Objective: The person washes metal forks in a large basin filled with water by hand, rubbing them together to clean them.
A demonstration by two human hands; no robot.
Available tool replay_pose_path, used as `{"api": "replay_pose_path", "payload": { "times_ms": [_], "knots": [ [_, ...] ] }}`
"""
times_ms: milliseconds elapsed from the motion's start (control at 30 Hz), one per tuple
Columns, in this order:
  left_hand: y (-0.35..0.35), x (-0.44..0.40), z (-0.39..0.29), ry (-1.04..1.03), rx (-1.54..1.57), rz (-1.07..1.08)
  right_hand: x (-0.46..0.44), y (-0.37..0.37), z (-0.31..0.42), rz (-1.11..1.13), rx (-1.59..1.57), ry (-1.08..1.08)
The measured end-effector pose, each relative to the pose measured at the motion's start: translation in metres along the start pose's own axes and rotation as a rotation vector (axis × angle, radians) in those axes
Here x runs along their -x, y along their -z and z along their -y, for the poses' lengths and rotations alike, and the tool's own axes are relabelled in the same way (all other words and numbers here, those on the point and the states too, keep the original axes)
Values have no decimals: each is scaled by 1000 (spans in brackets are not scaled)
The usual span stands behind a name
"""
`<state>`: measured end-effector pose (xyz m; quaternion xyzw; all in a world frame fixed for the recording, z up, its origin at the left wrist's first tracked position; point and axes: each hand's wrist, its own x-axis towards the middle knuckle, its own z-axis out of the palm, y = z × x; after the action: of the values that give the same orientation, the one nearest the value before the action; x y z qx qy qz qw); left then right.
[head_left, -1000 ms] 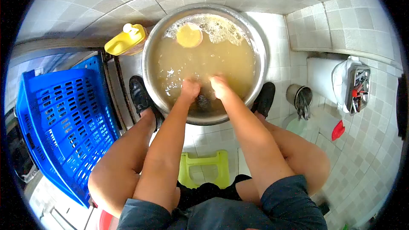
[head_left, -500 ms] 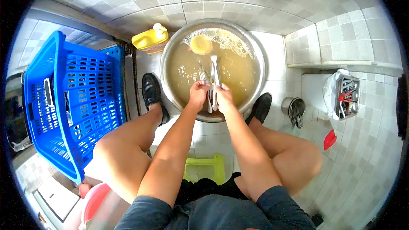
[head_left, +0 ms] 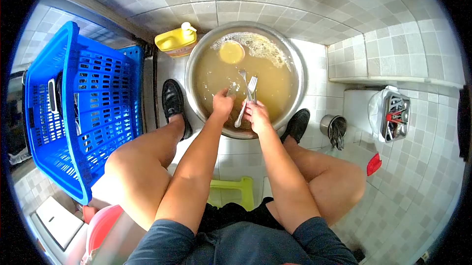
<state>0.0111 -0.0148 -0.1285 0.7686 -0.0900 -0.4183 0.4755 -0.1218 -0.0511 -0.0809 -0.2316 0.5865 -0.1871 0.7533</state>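
Note:
A wide metal basin (head_left: 301,85) of cloudy yellowish water stands between my feet. Over its near half, my right hand (head_left: 257,115) is closed around several forks (head_left: 252,84). Their heads point away from me, and one handle slants down to the left. To the left, my left hand (head_left: 223,104) is closed low at the water. A bright, unclear shape shows just past its fingertips, so what it holds cannot be made out. A round yellow sponge or bowl-like thing (head_left: 231,52) lies in the water beside the foam (head_left: 263,44).
On the left stand a blue plastic crate (head_left: 105,93) and a yellow jug (head_left: 176,42). To the right are a metal pot (head_left: 333,125) with cutlery and a container of utensils (head_left: 397,115). A green stool (head_left: 246,194) sits below me; a tiled wall rises behind the basin.
My hands have moved apart: the left has shifted slightly left, away from the forks. The forks in my right hand have fanned and tilted. The view has shifted slightly.

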Motion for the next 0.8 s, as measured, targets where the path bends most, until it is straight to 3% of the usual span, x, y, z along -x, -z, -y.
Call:
{"api": "replay_pose_path", "payload": {
  "times_ms": [33,100,167,200,233,300,433,500,600,667,800],
  "knots": [
    [-2,-4,4,-179,-207,-69,0,0,1,5,-2,6],
    [1,-3,-3,-170,-353,29,-2,1,-1,11,-4,6],
    [-1,19,-37,-363,-665,-52,-11,4,-7,27,-46,9],
    [-3,20,-38,-264,-486,93,-15,4,-12,5,-114,17],
    [-5,22,-38,-263,-489,91,-19,6,-15,7,-116,14],
    [-7,27,-39,-37,-387,325,-29,12,-19,-1,-61,55],
    [-12,23,-6,126,-167,420,-38,14,-29,-106,66,112],
    [-9,15,3,116,-237,428,-24,11,-18,-108,90,87],
    [-1,13,-8,269,-211,284,-20,10,-21,-99,195,65],
    [-5,2,6,352,306,331,-18,10,-28,-76,313,65],
    [-19,-2,16,345,324,262,-26,14,-32,-7,527,67]
  ]
}}
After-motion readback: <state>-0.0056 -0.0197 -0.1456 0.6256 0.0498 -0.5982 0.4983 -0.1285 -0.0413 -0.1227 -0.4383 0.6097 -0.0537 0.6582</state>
